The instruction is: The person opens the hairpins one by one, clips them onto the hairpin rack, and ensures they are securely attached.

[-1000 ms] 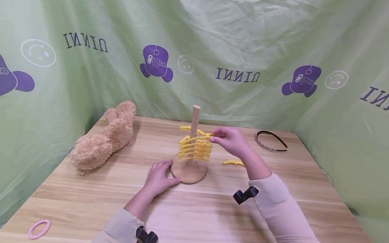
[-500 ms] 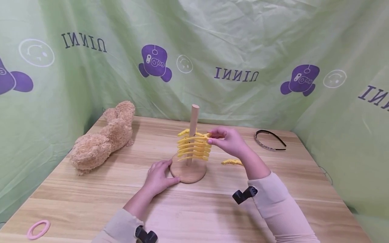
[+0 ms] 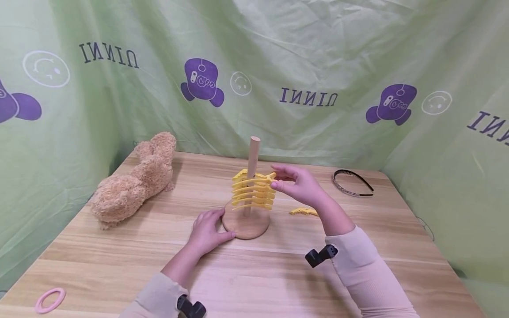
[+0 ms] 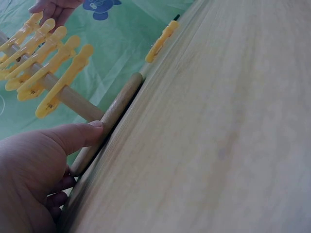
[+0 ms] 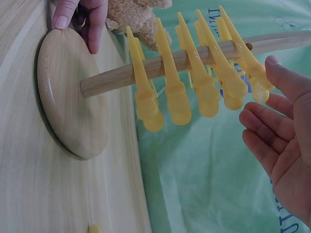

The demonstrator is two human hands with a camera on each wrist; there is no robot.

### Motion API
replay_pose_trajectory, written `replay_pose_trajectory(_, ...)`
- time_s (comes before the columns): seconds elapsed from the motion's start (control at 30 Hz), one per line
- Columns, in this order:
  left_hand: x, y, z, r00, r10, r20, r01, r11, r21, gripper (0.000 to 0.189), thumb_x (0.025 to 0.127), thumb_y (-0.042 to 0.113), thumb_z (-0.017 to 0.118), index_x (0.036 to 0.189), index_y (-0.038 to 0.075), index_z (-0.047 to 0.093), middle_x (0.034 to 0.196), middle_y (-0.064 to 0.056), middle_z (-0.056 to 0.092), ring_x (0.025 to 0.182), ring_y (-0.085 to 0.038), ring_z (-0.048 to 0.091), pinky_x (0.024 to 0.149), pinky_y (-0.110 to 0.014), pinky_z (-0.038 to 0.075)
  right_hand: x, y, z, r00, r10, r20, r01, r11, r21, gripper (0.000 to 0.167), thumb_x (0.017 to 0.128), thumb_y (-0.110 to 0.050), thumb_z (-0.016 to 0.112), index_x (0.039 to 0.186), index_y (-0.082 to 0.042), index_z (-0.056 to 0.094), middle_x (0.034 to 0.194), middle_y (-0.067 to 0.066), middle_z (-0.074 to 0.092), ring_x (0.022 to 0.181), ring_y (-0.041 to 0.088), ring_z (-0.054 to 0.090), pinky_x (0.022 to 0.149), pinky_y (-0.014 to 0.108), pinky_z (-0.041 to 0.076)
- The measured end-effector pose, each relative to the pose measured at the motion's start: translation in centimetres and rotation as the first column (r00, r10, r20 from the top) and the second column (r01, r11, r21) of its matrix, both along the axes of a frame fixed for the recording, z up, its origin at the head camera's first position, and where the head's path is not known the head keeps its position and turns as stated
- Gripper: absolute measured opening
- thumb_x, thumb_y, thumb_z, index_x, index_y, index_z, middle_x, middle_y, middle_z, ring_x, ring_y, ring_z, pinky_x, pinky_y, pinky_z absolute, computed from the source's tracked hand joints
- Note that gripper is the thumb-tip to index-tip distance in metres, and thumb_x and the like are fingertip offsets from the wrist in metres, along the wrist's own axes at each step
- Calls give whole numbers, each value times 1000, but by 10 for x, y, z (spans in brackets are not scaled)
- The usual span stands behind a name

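Note:
A wooden stand's post [image 3: 253, 154] rises from its round base [image 3: 246, 227]. Several yellow alligator hair clips [image 5: 177, 102] are clamped across the post, one above another. My left hand [image 3: 208, 232] grips the base's near left rim, thumb on top and fingers curled at the edge in the left wrist view. Beside the handle end of the topmost clip [image 5: 245, 53] is my right hand [image 3: 300, 185]. Its thumb is right at the clip and the other fingers are spread below, nothing held between them. Another yellow clip [image 3: 304, 212] lies on the table right of the stand.
A fluffy tan plush toy [image 3: 119, 196] lies at the left of the wooden table [image 3: 262, 282]. Toward the back right is a black headband [image 3: 345, 190]. A pink ring [image 3: 62, 293] sits near the front left corner. Green printed cloth [image 3: 318, 53] hangs behind and at both sides.
My right hand lowered the topmost clip slightly. That clip's spread jaws closed across the post, and my fingers have come off its handles. The left hand stays on the base.

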State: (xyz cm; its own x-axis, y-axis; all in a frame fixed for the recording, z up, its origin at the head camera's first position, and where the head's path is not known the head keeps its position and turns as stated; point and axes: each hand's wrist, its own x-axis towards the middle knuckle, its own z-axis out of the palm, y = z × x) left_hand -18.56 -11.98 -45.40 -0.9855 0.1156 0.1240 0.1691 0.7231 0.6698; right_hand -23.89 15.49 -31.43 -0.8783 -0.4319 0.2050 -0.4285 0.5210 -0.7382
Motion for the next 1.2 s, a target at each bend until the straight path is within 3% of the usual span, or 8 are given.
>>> replay_pose_trajectory(0.27,0,0,0,1000,3,15,-3,1000,8,82,72,41,83,136,0,54,139,-19,54,132,-39,41,110,-58,31,5,22,-10,998,-58,22,58,998,3,56,90,-26,71,141,-10,53,139,13,59,127,33,55,108,52,42)
replay_pose_trajectory(0.8,0,0,0,999,4,32,-4,1000,20,83,73,41,83,138,0,53,140,-19,53,134,-39,39,112,-58,29,9,90,-70,970,-237,58,231,967,104,65,90,-32,70,145,-6,45,148,20,46,131,42,46,111,57,36)
replay_pose_trajectory(1.2,1,0,0,999,2,34,-3,1000,20,84,72,42,83,138,0,52,140,-19,53,134,-39,39,113,-59,28,9,121,-96,943,-306,129,271,934,232,69,89,-32,71,146,-6,43,148,26,43,130,53,41,108,65,33)
